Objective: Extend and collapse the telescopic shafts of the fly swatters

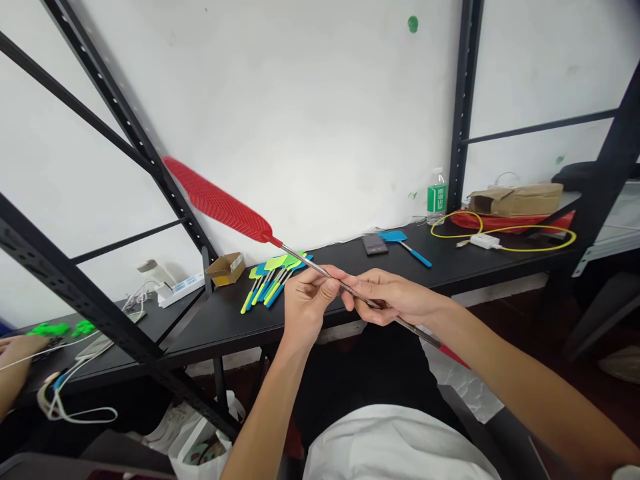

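A fly swatter with a long red ribbed head (pixel 225 207) and a thin metal rod is held slantwise in front of me, head up to the left. My left hand (pixel 313 293) pinches the rod near its middle. Just to the right, my right hand (pixel 387 297) has its fingers closed round the same rod. The red handle end (pixel 454 355) shows beyond my right wrist, partly hidden by the forearm. Behind my left hand, several green and blue swatters (pixel 273 277) lie in a group on the black table (pixel 225 323).
A blue swatter (pixel 407 247) lies beside a dark phone-like object (pixel 375 244). A water bottle (pixel 437 197), yellow cable (pixel 545 248) and cardboard box (pixel 520 200) stand right. An open small box (pixel 225 268) and black rack posts (pixel 125 120) are left; another person's hand (pixel 23 347) rests far left.
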Action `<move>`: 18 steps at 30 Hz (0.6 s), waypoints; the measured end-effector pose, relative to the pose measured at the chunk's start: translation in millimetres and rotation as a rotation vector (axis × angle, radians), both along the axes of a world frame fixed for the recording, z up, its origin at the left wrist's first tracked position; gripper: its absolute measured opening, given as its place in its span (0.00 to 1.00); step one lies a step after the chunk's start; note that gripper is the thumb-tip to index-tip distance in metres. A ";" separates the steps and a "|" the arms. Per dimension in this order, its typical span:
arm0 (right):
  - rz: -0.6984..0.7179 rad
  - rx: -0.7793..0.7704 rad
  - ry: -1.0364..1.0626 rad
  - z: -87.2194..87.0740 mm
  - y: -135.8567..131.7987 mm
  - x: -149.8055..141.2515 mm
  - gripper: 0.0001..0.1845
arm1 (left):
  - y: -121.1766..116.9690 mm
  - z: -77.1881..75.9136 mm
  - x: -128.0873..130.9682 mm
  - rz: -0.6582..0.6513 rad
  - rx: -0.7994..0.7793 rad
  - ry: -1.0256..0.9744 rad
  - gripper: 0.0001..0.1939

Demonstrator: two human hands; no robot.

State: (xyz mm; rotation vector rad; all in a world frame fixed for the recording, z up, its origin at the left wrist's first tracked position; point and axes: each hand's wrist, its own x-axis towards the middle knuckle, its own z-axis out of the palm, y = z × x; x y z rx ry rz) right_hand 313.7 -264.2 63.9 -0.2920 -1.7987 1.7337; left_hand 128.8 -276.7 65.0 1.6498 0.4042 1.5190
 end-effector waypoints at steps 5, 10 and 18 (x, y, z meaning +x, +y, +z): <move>-0.150 0.156 -0.018 1.8 -2.5 -2.2 0.24 | 1.1 1.4 1.1 0.195 -0.039 -0.065 0.13; -0.471 0.442 -0.042 5.3 -11.9 -6.3 0.24 | 3.0 1.7 -0.7 0.253 -0.064 -0.144 0.12; -0.164 0.171 -0.001 1.1 -7.1 -7.4 0.24 | 0.1 4.1 -2.1 -0.114 -0.033 0.006 0.16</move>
